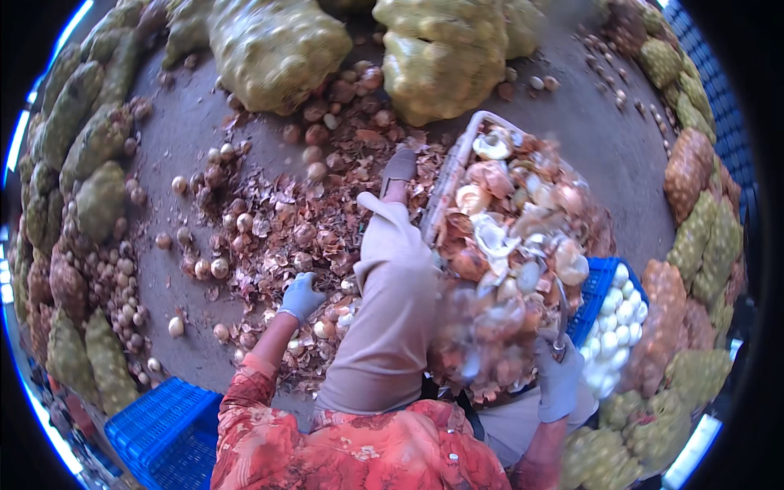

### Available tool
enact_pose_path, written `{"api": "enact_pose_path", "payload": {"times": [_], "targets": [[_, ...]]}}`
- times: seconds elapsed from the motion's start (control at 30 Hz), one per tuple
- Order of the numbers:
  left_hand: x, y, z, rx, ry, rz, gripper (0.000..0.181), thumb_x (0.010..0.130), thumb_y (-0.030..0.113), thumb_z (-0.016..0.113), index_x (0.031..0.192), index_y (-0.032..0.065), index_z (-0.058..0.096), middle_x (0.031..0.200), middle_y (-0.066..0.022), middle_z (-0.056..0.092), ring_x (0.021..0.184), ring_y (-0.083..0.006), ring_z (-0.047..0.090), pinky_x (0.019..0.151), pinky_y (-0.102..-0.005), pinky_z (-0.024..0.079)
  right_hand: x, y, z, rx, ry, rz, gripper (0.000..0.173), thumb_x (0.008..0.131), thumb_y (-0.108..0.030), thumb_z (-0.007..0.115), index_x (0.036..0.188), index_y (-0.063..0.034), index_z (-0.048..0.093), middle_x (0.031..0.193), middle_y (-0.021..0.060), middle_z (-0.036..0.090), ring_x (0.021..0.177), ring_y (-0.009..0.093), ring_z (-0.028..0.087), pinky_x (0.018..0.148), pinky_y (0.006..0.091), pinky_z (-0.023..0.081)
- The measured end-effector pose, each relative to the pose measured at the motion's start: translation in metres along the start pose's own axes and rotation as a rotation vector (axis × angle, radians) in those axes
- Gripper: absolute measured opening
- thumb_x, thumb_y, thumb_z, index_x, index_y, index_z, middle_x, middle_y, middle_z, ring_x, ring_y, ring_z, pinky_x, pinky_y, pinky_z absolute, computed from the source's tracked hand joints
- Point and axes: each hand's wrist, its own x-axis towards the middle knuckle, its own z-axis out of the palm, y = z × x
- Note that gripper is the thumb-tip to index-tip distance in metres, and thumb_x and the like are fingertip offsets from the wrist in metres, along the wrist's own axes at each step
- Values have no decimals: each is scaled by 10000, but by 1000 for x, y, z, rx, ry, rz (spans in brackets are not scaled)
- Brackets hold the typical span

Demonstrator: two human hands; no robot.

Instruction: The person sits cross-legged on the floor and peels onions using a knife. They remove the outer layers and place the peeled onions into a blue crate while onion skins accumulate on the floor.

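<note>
My left hand [303, 297], in a pale glove, reaches down among loose onion skins [288, 214] on the floor, left of my extended leg. Its thumb and fingers are apart, with nothing visible between them. Just beyond the fingertips lies an unpeeled onion [302, 262]. In my gloved right hand [560, 373] is the handle of a curved metal blade [561, 309], tip upward. That blade stands at the right side of a heap of peeled layers and onion pieces [496, 239]. The heap fills a pale plastic crate [450, 165] and hides most of it.
Right of the heap, a blue crate [597, 285] holds peeled white onions [618, 318]. A second blue crate [162, 422] stands at lower left. Full mesh sacks [275, 49] stand ahead, and more sacks [92, 147] line both sides. Loose onions [211, 269] dot the floor.
</note>
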Motion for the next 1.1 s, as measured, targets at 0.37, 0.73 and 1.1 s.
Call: {"api": "enact_pose_path", "payload": {"times": [0.37, 0.73, 1.1], "targets": [[202, 8, -13, -512, 611, 66, 307, 749, 135, 694, 1023, 7, 641, 947, -141, 652, 823, -245, 646, 764, -330, 512, 57, -42, 49, 37, -84, -34, 222, 762, -7, 625, 980, 27, 656, 847, 93, 671, 653, 122, 610, 582, 245, 492], [371, 151, -39, 318, 666, 372, 574, 633, 179, 739, 1176, 98, 570, 1261, -132, 516, 1142, -328, 499, 936, -447, 426, 79, -50, 61, -36, -9, 60, 318, 851, -88, 590, 1154, 6, 581, 922, 89, 624, 742, 144, 564, 684, 278, 464], [426, 54, -96, 458, 667, 134, 370, 768, 244, 608, 1115, 129, 550, 1154, -165, 530, 1018, -385, 559, 782, -493, 497, 94, -67, 73, -103, -15, 252, 295, 832, -94, 594, 1113, -5, 610, 1033, 109, 605, 949, 173, 557, 826, 287, 430]]}}
